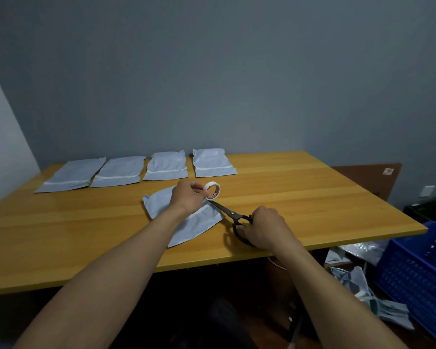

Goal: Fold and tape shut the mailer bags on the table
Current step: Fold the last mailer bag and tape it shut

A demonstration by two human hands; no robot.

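Our right hand (264, 227) curls fingers through the scissors (230, 213); our left hand (186, 200) pinches the tape roll (212, 184). We should pull it taut and snip cleanly.

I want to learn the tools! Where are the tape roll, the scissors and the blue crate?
tape roll (212, 184), head view, on its white outer band.
scissors (224, 209), head view, on the dark blades.
blue crate (410, 270), head view, on its slatted side wall.
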